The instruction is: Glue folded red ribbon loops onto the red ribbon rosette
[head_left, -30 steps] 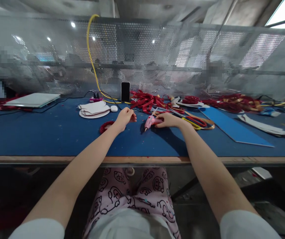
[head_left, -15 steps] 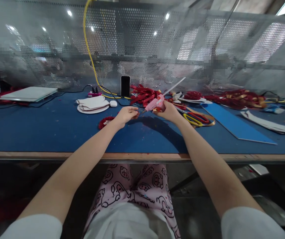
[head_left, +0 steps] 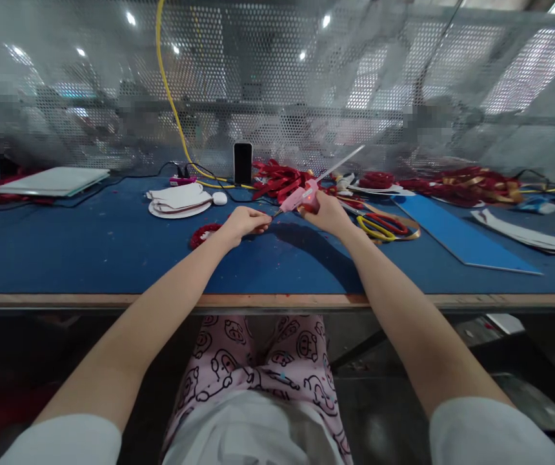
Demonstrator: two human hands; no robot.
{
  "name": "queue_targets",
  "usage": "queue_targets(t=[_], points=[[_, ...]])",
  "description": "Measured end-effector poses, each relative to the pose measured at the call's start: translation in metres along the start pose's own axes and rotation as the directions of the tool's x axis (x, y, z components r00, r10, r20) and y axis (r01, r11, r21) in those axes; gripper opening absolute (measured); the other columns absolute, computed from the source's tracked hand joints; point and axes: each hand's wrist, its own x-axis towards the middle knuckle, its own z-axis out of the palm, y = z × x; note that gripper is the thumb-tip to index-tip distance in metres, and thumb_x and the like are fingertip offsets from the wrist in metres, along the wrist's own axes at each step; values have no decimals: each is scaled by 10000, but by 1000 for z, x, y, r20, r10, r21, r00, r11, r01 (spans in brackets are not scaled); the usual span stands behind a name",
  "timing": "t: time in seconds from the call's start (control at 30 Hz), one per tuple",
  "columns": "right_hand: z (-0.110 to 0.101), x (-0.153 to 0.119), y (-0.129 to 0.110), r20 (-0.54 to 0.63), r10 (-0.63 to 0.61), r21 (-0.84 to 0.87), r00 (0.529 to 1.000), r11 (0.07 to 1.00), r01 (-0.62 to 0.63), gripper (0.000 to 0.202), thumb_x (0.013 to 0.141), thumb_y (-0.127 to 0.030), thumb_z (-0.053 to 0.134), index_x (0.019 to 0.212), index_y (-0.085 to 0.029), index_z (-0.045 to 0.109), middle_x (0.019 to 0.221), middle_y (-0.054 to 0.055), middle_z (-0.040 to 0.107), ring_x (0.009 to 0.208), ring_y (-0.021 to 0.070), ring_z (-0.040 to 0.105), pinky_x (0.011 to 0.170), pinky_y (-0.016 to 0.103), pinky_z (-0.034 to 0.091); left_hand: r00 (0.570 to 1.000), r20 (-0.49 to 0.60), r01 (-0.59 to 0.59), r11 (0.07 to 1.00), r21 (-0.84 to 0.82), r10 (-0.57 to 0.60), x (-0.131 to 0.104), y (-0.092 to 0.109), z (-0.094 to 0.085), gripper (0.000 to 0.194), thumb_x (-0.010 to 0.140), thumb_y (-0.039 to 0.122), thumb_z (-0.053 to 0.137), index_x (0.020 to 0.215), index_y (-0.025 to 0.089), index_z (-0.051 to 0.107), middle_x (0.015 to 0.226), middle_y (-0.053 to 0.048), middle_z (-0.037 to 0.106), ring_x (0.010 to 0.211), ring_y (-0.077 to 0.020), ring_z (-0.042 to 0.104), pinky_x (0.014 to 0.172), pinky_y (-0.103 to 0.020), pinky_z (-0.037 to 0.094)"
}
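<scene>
Gripping pistol-shaped pink plastic glue gun (head_left: 299, 196): right hand (head_left: 328, 214).

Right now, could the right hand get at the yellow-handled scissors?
Probably not without letting go first: the right hand holds the pink glue gun, though the yellow-handled scissors lie close by, handles uncovered.

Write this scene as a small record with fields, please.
Right hand: holds a pink glue gun
Left hand: pinched, close to the glue gun's tip; anything held is unclear
Scissors: on the table, beside the right hand
Phone: upright, behind the hands
Table colour: blue
</scene>
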Motion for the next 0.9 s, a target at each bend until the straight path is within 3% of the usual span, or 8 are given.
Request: queue_targets(t=[0.17,0.43,0.9], points=[[1,1,2,-5,-11,-88,1000,996,10,256,826,-429,618,912,-192,573,839,136,681,765,296,621,669,375,454,1000,-1,11,1000,22,-11,2,0,0,132,846,76,714,718,109,710,677,-23,685,631,-88,629,738,-249,553],[0,0,1,22,-9,-134,1000,991,12,278,858,-410,578,972,-157,593,890,179,705,799,317,646,675,375,441,1000,14,27,999,44,-28,1,0,-1,165,863,115,706,697,113,708,719,-43,702,653,-92,624,724,-246,534],[-1,0,0,29,-8,-131,1000,991,11,251,864,-402,571,957,-169,587,859,161,695,783,306,632,659,361,415,999,35,12,998,69,-14,2,-1,-2,170,842,148,718,674,120,714,696,-48,700,646,-92,612,717,-236,535]])
